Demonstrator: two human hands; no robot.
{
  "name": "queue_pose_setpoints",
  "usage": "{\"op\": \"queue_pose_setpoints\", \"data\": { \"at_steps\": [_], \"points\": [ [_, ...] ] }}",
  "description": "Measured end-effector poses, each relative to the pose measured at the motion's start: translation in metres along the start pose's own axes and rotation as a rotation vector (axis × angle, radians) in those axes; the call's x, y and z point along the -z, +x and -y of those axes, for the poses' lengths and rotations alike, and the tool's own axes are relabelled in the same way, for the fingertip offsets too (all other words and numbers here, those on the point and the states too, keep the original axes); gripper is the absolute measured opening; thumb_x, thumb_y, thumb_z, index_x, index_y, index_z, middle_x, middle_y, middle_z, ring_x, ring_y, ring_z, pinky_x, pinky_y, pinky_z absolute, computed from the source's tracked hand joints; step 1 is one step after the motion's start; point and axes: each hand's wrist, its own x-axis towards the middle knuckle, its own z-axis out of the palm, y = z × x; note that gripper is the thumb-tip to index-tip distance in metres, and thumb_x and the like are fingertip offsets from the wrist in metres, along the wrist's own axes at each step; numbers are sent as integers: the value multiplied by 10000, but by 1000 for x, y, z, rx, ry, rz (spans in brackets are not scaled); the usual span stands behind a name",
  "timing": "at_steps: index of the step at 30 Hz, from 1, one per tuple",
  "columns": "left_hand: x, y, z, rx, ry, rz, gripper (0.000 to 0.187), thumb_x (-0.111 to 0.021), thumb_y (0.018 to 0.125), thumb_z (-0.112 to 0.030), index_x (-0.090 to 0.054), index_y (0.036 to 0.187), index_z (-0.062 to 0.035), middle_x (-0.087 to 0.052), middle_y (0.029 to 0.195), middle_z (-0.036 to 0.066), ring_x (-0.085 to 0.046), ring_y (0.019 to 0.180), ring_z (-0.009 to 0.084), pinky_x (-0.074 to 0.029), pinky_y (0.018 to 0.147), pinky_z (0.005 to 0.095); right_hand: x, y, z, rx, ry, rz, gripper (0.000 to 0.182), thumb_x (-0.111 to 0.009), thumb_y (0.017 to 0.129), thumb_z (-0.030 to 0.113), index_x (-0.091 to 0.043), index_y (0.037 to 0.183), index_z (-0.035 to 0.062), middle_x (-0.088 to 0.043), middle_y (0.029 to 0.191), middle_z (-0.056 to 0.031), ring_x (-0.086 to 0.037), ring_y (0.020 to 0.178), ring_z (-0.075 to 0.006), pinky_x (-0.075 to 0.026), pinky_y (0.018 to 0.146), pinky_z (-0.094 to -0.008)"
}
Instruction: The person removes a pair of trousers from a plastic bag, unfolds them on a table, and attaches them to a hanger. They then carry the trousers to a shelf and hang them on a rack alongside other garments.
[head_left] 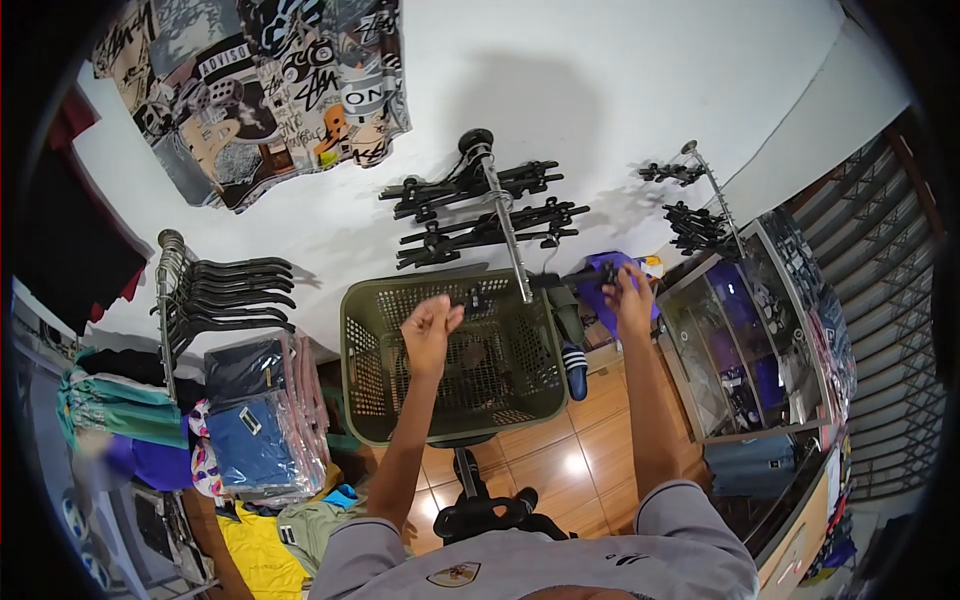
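left hand (430, 328): frame centre, fingers curled shut, pinching small dark clip (470, 297) over basket rim
right hand (628, 292): right of centre, fingers clamped on black hanger (570, 279)
hanger: horizontal, just right of wall rod (505, 225)
basket (365, 380): green mesh, below hands, on stool
other hangers (235, 295): left rack
shirt (260, 90): upper left wall

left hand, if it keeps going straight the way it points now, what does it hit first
Likely the black hanger just beyond the left hand, at the metal wall rod above the green basket. Depth is unclear; the hand may already touch it.
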Motion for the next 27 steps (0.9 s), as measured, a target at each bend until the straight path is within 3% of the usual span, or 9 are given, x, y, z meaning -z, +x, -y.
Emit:
{"op": "queue_pose_setpoints", "data": {
  "at_steps": [5,7,11,15,16,23,27],
  "points": [
    [-10,-80,10,235,348,60,255,-694,964,-253,-690,975,1,-681,790,41,-640,675,91,-512,590,238,112,-75,-60,-68,-10,-143,247,-610,985,270,-599,1180,119,-588,824,24,-630,683,-108,-447,545,-225],
    [-8,-115,26,307,416,123,256,-702,957,-254,-689,967,1,-670,759,34,-633,664,86,-504,585,237,161,-127,-84,-147,33,-268,173,-588,982,238,-603,1087,101,-564,764,27,-595,626,-100,-446,531,-212],
    [-16,-189,54,424,589,283,268,-721,940,-254,-688,947,12,-668,731,31,-628,648,84,-499,585,235,280,-243,-156,-372,-29,-486,230,-589,957,238,-603,1041,24,-617,784,-37,-600,590,-122,-490,506,-254],
    [-27,-265,95,372,677,592,262,-737,924,-232,-688,930,25,-688,752,42,-633,650,86,-502,590,232,347,-377,-168,-472,49,-640,234,-571,971,229,-554,1055,12,-666,895,-110,-634,593,-143,-493,468,-253],
    [-32,-285,103,378,676,653,256,-741,919,-224,-688,926,27,-692,759,46,-636,654,87,-503,592,231,355,-405,-156,-496,90,-726,150,-585,944,196,-582,1016,64,-624,798,-53,-628,568,-140,-504,469,-255],
    [-105,-444,140,445,613,989,196,-754,901,-147,-672,952,23,-693,797,49,-637,678,86,-505,602,222,480,-563,-127,-378,214,-995,163,-596,959,205,-601,1059,75,-628,796,-40,-641,586,-124,-518,490,-261],
    [-144,-548,165,505,530,1157,162,-744,902,-103,-656,958,22,-699,855,66,-650,714,91,-516,613,214,550,-658,-119,-192,275,-1163,142,-613,980,202,-612,1034,71,-604,718,-23,-618,562,-104,-468,469,-239]
  ]
}}
